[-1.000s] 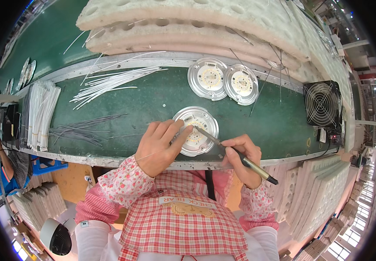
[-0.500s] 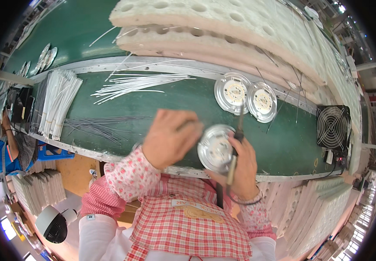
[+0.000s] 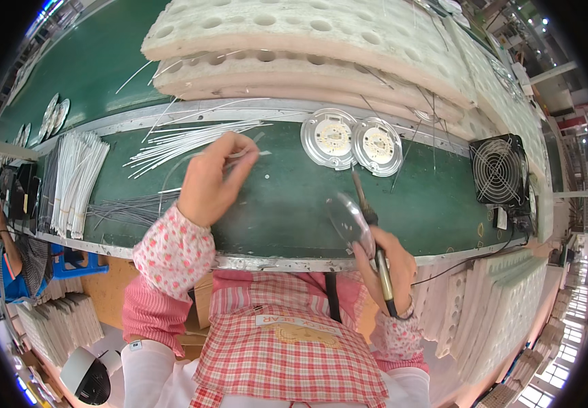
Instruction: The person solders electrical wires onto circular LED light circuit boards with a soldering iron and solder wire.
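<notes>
Currently the right hand is gripping two things at once, its fingers closing around a soldering iron and around the edge of a clear round lamp disc; the disc is standing tilted, nearly edge-on to the view, above the near part of the green worktable, while the iron is pointing its slim metal tip away from the body, toward two more discs; the left hand is hovering near the loose white wires, its fingers bending and its thumb and forefinger coming close together at the tips; blur is hiding whether they are pinching a wire, so I cannot tell; those white wires are lying in a loose fan toward the back of the table; dark grey wires are lying nearer the front edge, and a thick bundle of white wires is resting to the left of both; the left spare disc and the right spare disc are lying side by side, touching or slightly overlapping; a black fan is standing at the right end; pale foam boards with round holes are lying stacked behind the table.
</notes>
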Motion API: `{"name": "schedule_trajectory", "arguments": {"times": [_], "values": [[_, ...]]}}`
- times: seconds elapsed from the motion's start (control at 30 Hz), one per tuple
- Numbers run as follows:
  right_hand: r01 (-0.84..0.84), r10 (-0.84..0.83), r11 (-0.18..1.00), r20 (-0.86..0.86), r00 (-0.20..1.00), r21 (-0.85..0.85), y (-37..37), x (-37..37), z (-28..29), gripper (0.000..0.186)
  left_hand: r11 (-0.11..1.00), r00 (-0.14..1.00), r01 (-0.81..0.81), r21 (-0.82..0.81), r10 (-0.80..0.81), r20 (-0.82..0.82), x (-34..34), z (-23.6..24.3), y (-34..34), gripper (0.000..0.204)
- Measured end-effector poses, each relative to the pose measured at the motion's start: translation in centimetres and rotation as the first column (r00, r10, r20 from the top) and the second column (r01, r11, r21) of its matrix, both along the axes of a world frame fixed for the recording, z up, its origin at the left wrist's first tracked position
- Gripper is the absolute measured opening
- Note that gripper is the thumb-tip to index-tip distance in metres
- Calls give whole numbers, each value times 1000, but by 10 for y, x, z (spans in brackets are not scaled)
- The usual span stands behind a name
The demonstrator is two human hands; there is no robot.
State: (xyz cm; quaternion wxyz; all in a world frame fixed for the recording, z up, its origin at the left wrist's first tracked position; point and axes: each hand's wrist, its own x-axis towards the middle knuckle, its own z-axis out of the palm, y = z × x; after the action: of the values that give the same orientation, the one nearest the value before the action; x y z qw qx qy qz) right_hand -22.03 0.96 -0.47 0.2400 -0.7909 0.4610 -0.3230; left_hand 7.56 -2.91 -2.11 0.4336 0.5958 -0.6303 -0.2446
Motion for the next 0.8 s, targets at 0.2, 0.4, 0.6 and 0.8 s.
{"name": "schedule_trajectory", "arguments": {"times": [0.2, 0.4, 0.6, 0.8], "values": [[223, -218, 975, 153, 964, -17, -20, 21, -8, 37, 985, 977, 172, -19, -173, -128, -75, 7, 14, 11], [209, -202, 977, 160, 966, -33, -22, 20, -11, 39, 982, 966, 186, 18, -180, -184, -98, -3, 15, 12], [219, -210, 974, 141, 967, -51, -18, 24, -12, 42, 987, 988, 151, -52, -152, -33, -101, -2, 17, 15], [71, -64, 995, 102, 993, -64, -9, 34, -1, 64, 981, 985, 143, -132, -129, 112, -93, -11, 27, 16]]}}
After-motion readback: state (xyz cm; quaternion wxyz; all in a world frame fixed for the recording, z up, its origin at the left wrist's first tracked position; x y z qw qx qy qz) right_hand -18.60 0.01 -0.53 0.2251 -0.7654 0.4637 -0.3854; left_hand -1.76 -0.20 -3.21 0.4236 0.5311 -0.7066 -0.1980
